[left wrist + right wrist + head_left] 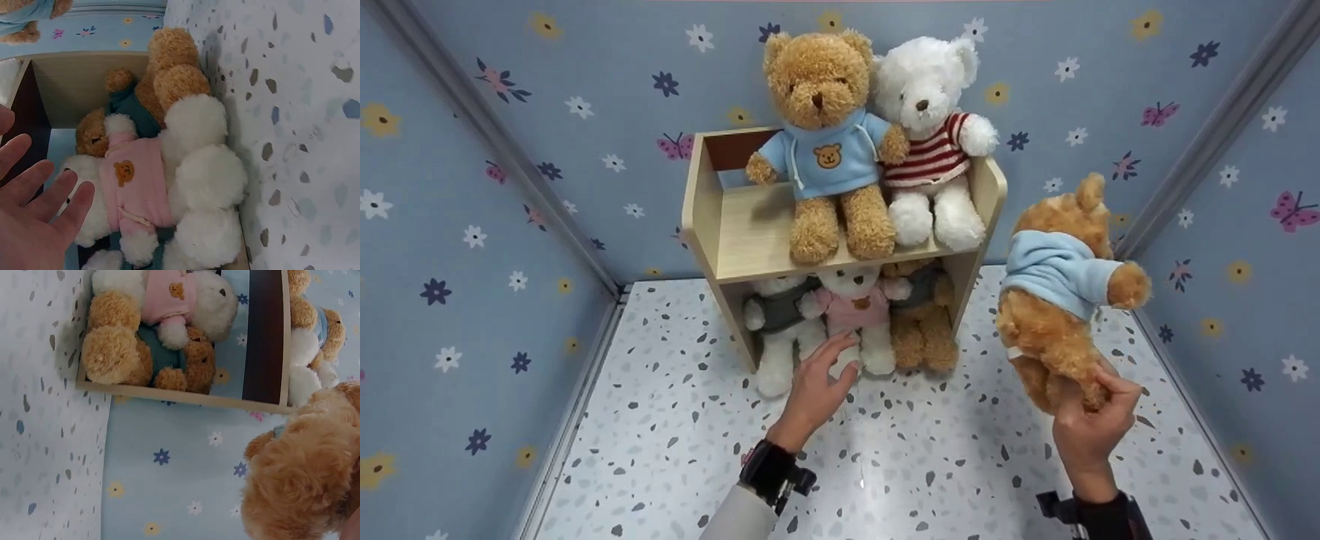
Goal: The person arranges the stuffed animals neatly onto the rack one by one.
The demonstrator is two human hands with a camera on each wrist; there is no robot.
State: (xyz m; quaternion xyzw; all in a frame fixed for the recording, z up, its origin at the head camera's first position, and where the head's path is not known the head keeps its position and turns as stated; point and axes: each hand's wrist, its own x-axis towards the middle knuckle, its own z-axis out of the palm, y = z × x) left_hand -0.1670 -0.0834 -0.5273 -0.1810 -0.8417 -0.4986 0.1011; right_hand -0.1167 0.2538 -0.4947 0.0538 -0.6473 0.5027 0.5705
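My right hand (1093, 427) grips a brown teddy bear in a light blue hoodie (1054, 270) by its leg, up off the floor to the right of the shelf. In the right wrist view that bear's fur (298, 478) fills the lower right corner. My left hand (819, 382), fingers spread and holding nothing, hovers before the lower shelf, nearest the white bear in a pink top (855, 304). Beside that bear sit a white bear in a dark grey top (781, 311) and a brown bear in a dark top (919, 300).
A wooden two-tier shelf (750, 232) stands against the flowered wall (637, 135). On its upper tier sit a brown bear in a blue hoodie (831, 165) and a white bear in a striped sweater (930, 150). The speckled floor (660, 420) spreads in front.
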